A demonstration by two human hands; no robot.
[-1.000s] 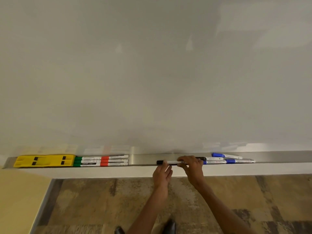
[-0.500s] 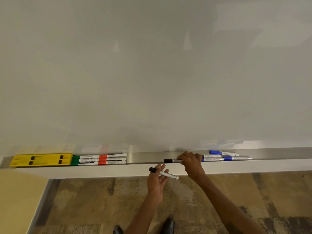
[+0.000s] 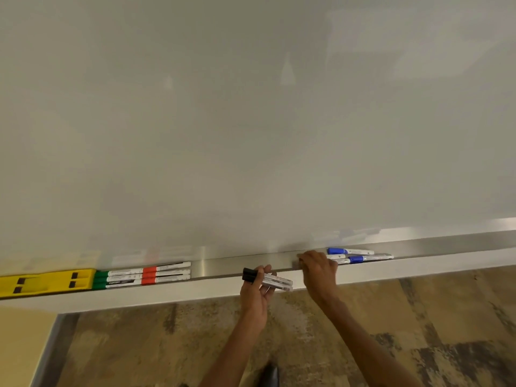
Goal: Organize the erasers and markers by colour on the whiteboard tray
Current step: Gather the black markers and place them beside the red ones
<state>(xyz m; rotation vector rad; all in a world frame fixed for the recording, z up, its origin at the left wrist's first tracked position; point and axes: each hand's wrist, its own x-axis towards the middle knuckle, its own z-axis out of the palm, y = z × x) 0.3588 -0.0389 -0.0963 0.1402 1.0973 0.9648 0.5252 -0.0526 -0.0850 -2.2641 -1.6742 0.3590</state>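
A long metal tray [image 3: 223, 266] runs under the whiteboard [image 3: 251, 121]. At its left end lies a yellow eraser [image 3: 47, 282], then three green-capped markers [image 3: 120, 277] end to end with three red-capped markers [image 3: 166, 272]. My left hand [image 3: 255, 296] holds two black-capped markers [image 3: 268, 278] just in front of the tray's edge. My right hand [image 3: 319, 272] rests on the tray with fingers curled, covering the left ends of white marker barrels [image 3: 336, 257]. Whether it grips one is hidden. Two blue-capped markers [image 3: 350, 251] lie right of it.
The tray continues bare to the right [image 3: 460, 244]. Below it is mottled brown floor [image 3: 391, 317] with a dark shoe [image 3: 270, 375] near the bottom edge. A yellow wall panel [image 3: 22, 344] stands at the lower left.
My left hand lifted one black marker off the tray and now holds two together. My right hand moved right along the tray toward the blue markers.
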